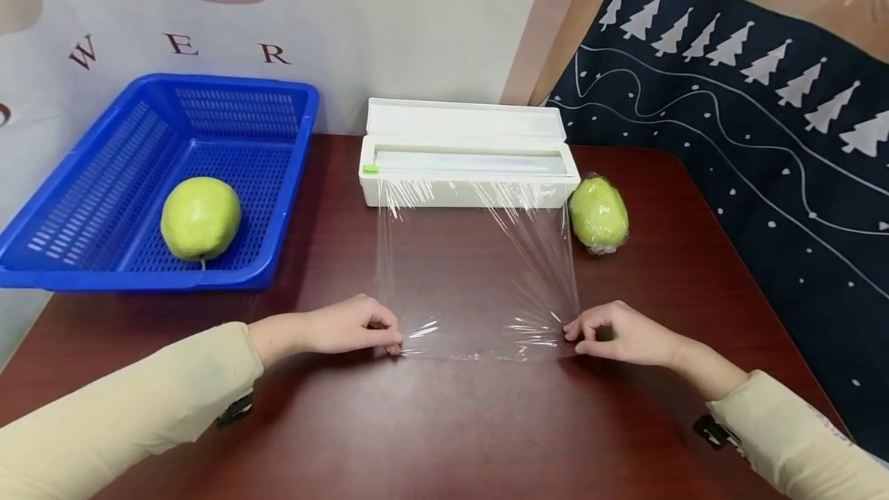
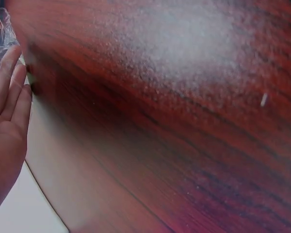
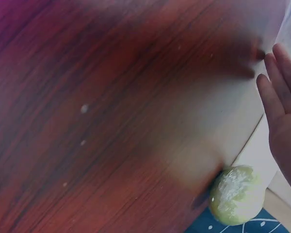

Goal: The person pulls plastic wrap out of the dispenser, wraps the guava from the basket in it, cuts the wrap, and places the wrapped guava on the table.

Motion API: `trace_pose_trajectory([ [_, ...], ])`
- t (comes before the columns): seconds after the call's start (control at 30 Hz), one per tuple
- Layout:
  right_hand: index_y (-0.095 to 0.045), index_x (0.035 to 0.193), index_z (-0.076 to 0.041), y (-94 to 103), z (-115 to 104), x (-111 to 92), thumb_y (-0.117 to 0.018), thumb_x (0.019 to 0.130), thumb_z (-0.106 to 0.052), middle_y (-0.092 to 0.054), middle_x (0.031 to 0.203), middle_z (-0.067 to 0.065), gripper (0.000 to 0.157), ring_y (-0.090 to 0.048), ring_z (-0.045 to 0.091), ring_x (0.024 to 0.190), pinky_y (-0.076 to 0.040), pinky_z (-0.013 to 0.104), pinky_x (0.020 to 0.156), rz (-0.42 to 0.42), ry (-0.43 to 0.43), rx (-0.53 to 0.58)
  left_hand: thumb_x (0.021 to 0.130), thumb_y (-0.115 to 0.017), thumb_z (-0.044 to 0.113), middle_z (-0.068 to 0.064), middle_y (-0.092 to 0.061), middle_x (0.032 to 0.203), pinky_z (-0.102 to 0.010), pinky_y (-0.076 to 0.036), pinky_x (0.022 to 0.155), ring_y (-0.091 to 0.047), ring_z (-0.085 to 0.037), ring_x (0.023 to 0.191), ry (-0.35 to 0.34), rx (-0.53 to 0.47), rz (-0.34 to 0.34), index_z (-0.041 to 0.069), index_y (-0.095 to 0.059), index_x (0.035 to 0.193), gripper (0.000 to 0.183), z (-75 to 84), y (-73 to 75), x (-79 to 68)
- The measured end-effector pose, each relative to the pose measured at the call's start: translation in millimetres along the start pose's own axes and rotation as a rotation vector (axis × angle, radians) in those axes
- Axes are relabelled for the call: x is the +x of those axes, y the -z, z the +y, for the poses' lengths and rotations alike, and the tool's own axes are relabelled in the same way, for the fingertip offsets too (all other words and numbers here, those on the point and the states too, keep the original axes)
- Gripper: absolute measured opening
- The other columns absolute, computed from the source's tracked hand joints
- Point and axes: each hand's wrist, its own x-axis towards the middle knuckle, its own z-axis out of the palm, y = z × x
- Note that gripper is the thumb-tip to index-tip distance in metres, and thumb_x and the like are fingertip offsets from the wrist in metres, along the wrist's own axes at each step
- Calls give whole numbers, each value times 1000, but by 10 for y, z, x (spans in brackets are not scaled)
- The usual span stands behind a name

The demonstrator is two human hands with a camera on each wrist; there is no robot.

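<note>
A sheet of clear plastic wrap (image 1: 472,276) stretches from a white dispenser box (image 1: 472,193) toward the person, with shiny creases near its corners. My left hand (image 1: 350,326) pinches its near left corner between thumb and fingers. At the near right corner, my right hand (image 1: 621,334) pinches the film the same way. The dispenser's lid (image 1: 465,120) stands raised, showing the roll inside and a small green slider (image 1: 370,169) at the left end. In the left wrist view, the left hand (image 2: 9,107) shows at the edge with film by its fingertips.
At the left, a blue basket (image 1: 288,199) holds a bare green fruit (image 1: 201,218). A similar green fruit wrapped in film (image 1: 599,213) lies right of the dispenser. All this is on a dark red wooden table (image 1: 451,438), with a navy tree-patterned cloth (image 1: 736,122) along the right.
</note>
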Motion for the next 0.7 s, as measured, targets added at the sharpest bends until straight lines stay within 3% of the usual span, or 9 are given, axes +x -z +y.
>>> trace_pose_trajectory([
  [0.1,-55,59,-20,-55,-27,4,-75,73,-5,-67,87,-4,29,-65,11,90,-47,15,81,45,35,-85,88,-62,17,5,-71,77,-22,-48,79,-62,-6,76,-7,58,6,11,-66,91,8,22,-16,-10],
  [0.2,-52,60,-21,-117,-64,-12,-78,67,-4,-60,88,-5,32,-58,10,87,-44,13,78,67,97,-200,83,-67,16,10,-71,78,-25,-45,88,-62,-6,88,-11,130,0,13,-65,99,16,43,-43,-35],
  [0.27,-50,62,-22,-156,-94,-36,-79,65,-3,-56,91,-5,34,-54,9,88,-43,14,78,73,130,-280,80,-70,16,13,-69,82,-25,-44,88,-59,-5,94,-34,198,-1,16,-66,98,18,52,-66,-60],
  [0.33,-52,65,-23,-180,-127,-56,-79,65,-4,-56,92,-6,32,-53,10,91,-45,17,78,73,138,-335,79,-70,17,14,-66,84,-23,-44,83,-56,-3,90,-75,240,-5,17,-69,92,13,55,-92,-79],
  [0.5,-60,73,-24,-194,-195,-88,-76,71,-10,-60,94,-4,22,-59,13,92,-48,18,69,43,67,-352,81,-67,21,14,-57,81,-21,-41,80,-48,-1,87,-151,335,-2,20,-70,80,3,73,-154,-118],
  [0.7,-64,77,-26,-155,-196,-135,-73,79,-16,-66,97,-1,14,-63,14,89,-50,23,70,47,25,-323,90,-58,22,12,-63,90,-30,-44,90,-55,-6,94,-87,301,5,12,-64,105,19,94,-149,-141],
])
